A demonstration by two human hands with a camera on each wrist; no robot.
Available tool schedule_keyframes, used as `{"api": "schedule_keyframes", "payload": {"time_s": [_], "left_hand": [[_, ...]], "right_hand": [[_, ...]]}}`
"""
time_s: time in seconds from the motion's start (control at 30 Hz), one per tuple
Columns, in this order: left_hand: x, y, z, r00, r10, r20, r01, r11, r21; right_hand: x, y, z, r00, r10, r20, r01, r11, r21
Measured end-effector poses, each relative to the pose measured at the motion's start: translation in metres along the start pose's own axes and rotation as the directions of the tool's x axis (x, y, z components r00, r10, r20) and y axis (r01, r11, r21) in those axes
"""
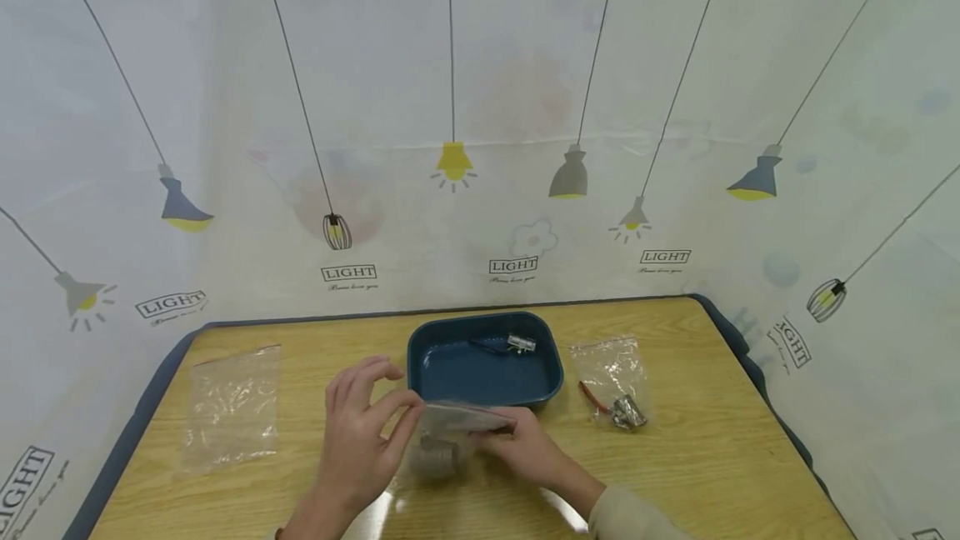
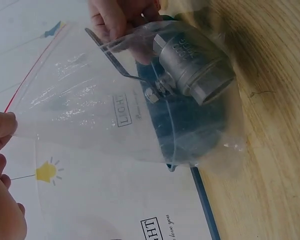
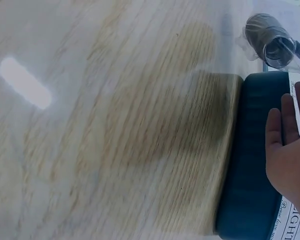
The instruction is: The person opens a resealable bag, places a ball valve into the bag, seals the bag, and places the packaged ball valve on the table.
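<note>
A clear zip bag (image 1: 453, 417) with a red line along its opening hangs between the two hands in front of the blue tray. Inside it lies a steel ball valve (image 2: 192, 70) with a flat lever handle, low in the bag. The left hand (image 1: 366, 432) pinches one corner of the bag's red-lined edge between thumb and finger. At the other side, the right hand (image 1: 525, 450) grips the bag, its thumb on the plastic in the left wrist view. In the right wrist view, the valve (image 3: 271, 42) hangs beyond the fingers of the right hand (image 3: 292, 160).
The blue tray (image 1: 457, 369) holds a small metal fitting (image 1: 521, 343) with a dark blue part. To its right lies a clear bag (image 1: 611, 361) containing a metal piece (image 1: 627, 412) with a red handle. A flat clear bag (image 1: 232, 411) lies at the table's left.
</note>
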State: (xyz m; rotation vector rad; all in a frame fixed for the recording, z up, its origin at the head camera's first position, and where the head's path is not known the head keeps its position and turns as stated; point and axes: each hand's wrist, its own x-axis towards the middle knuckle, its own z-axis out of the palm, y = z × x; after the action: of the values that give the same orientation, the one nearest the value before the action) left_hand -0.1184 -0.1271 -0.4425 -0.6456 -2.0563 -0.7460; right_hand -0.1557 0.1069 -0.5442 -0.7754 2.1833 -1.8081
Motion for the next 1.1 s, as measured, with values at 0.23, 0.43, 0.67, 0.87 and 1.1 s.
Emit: {"api": "schedule_keyframes", "payload": {"time_s": [0.23, 0.43, 0.67, 0.87, 1.1], "left_hand": [[-0.003, -0.004, -0.003, 1.0, -0.027, 0.005, 0.027, 1.0, -0.002], [-0.009, -0.009, -0.005, 0.996, -0.071, 0.059, 0.071, 0.997, 0.006], [-0.014, -0.01, -0.003, 0.981, -0.108, 0.163, 0.101, 0.993, 0.053], [-0.02, -0.007, 0.004, 0.972, -0.082, 0.219, 0.061, 0.993, 0.101], [-0.028, -0.006, 0.016, 0.956, -0.088, 0.279, 0.047, 0.987, 0.151]], "right_hand": [[-0.004, -0.01, -0.004, 0.992, -0.125, 0.019, 0.126, 0.991, -0.048], [-0.012, -0.016, -0.006, 0.994, -0.109, 0.012, 0.109, 0.989, -0.098], [-0.024, -0.017, -0.016, 1.0, 0.025, 0.018, -0.022, 0.992, -0.123], [-0.032, -0.017, -0.027, 0.993, 0.092, 0.08, -0.082, 0.99, -0.118], [-0.04, -0.015, -0.039, 0.985, 0.136, 0.108, -0.115, 0.977, -0.182]]}}
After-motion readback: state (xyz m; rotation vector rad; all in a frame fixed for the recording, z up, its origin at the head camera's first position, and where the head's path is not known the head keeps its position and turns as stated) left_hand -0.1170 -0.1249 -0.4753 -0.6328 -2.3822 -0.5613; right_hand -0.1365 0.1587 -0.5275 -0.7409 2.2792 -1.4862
